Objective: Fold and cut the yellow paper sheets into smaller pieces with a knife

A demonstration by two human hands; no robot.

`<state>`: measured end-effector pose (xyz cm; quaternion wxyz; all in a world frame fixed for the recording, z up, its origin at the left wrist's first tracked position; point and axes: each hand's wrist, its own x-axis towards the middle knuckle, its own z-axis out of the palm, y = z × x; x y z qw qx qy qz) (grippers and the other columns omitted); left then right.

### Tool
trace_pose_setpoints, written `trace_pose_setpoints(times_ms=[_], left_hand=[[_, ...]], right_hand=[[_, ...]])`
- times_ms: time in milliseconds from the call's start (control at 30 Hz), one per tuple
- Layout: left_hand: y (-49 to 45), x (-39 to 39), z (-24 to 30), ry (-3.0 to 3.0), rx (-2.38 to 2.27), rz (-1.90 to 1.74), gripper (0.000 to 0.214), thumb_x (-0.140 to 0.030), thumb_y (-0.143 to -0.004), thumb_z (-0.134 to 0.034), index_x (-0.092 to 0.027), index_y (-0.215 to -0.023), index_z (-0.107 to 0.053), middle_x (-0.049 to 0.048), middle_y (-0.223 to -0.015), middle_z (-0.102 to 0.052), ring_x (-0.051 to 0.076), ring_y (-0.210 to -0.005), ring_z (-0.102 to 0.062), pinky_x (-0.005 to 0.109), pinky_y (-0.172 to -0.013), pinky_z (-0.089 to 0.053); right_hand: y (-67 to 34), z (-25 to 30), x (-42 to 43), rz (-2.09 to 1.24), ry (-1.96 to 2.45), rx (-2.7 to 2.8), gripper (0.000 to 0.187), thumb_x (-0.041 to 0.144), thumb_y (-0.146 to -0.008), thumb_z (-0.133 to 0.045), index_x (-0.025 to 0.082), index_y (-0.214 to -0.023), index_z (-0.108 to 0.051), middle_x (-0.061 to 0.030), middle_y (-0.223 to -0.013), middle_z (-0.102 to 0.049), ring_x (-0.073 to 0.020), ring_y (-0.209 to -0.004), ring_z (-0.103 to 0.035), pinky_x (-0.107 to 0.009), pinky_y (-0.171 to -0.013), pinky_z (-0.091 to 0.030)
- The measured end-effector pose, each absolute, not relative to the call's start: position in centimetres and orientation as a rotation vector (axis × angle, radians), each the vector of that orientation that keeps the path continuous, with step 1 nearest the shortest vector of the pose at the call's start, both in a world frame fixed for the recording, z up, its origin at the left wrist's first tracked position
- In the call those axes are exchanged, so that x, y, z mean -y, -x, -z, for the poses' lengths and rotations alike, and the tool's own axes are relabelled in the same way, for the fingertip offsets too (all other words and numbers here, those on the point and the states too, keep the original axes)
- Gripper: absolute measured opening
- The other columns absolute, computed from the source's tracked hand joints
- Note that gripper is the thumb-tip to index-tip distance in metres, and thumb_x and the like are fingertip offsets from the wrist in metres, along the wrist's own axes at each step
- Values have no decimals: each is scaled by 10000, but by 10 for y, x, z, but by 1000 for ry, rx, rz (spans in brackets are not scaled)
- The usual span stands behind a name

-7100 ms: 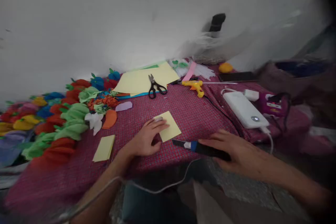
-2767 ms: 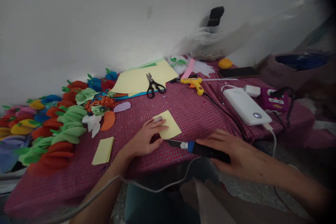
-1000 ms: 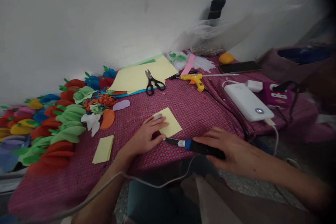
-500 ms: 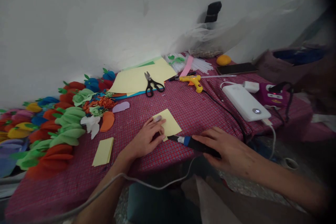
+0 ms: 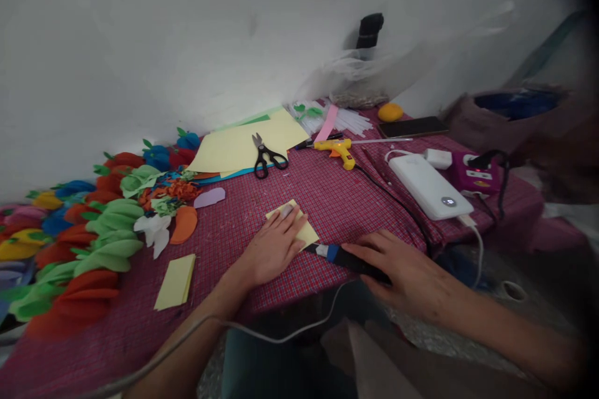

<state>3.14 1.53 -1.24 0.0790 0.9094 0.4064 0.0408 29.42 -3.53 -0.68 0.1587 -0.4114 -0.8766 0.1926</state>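
Note:
My left hand (image 5: 274,246) lies flat across a small piece of yellow paper (image 5: 306,236) near the front of the table, its fingers stretched out and covering much of the sheet. My right hand (image 5: 393,265) is wrapped round the black handle of a utility knife (image 5: 344,257), which has a blue band and a dark blade. The blade's tip points left, at the paper's lower right corner; whether it touches is hard to tell. To the left lies a small stack of yellow paper pieces (image 5: 174,282).
Black-handled scissors (image 5: 266,157) rest on large yellow sheets (image 5: 229,143). A yellow glue gun (image 5: 340,151) trails a black cord. On the right are a white power bank (image 5: 428,184) and a purple power strip (image 5: 476,174). Colourful paper pumpkins (image 5: 115,224) crowd the left side. A white cable hangs across my left forearm.
My left hand has gone from curled fingers at the paper's edge to lying flat over it. The right hand keeps the knife in nearly the same place. The view has shifted slightly.

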Motion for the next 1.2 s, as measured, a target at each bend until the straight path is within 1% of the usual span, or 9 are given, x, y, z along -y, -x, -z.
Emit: trace_pose_setpoints(times_ms=[100,200,267,433,700,1000,1200], left_hand=[[-31,-16,17,-2718,-1213,-121,499,-392,-919,-255,-179,-1369,-235,86,-1447,-229,189,-1346,-76,408,-1081,-133],[-30,-15,18,-2715,-1222,-129,576,-450,-903,-268,-148,-1385,-177,105,-1454,-196,194,-1346,-72,394,-1085,-127],[-30,-16,19,-2723,-1215,-107,609,-474,-893,-278,-131,-1385,-171,115,-1456,-181,200,-1346,-63,388,-1088,-115],[-31,-16,18,-2730,-1198,-65,575,-454,-903,-263,-138,-1378,-197,104,-1458,-182,206,-1346,-39,395,-1087,-107],[-31,-16,18,-2755,-1212,-33,583,-453,-904,-255,-123,-1379,-190,110,-1456,-188,196,-1347,-55,378,-1090,-102],[-33,-13,14,-2800,-1258,-10,610,-472,-903,-226,-106,-1386,-156,114,-1459,-171,185,-1347,-39,365,-1092,-118],[-33,-13,16,-2823,-1256,-29,605,-469,-903,-226,-114,-1387,-153,105,-1460,-174,191,-1346,-29,374,-1090,-135]], right_hand=[[-298,7,36,-538,1202,2491,528,128,-735,-510,230,-1250,-452,-94,-1046,-532,-217,-941,-489,-400,-786,-449],[-300,6,38,-526,1238,2478,512,136,-750,-496,226,-1252,-449,-99,-1048,-528,-222,-941,-490,-405,-781,-452],[-300,5,38,-531,1258,2477,501,147,-761,-490,222,-1254,-447,-100,-1046,-526,-223,-941,-488,-405,-778,-454],[-297,6,39,-544,1263,2459,519,135,-749,-497,222,-1258,-442,-95,-1043,-527,-222,-936,-486,-403,-779,-456],[-308,9,42,-478,1289,2423,476,143,-766,-493,197,-1238,-463,-108,-1032,-525,-226,-928,-485,-416,-784,-448],[-300,11,27,-474,1217,2456,477,163,-771,-503,208,-1244,-463,-98,-1033,-527,-209,-921,-487,-380,-774,-456],[-295,11,18,-459,1199,2473,477,172,-764,-512,205,-1238,-472,-102,-1036,-524,-225,-950,-475,-399,-795,-450]])
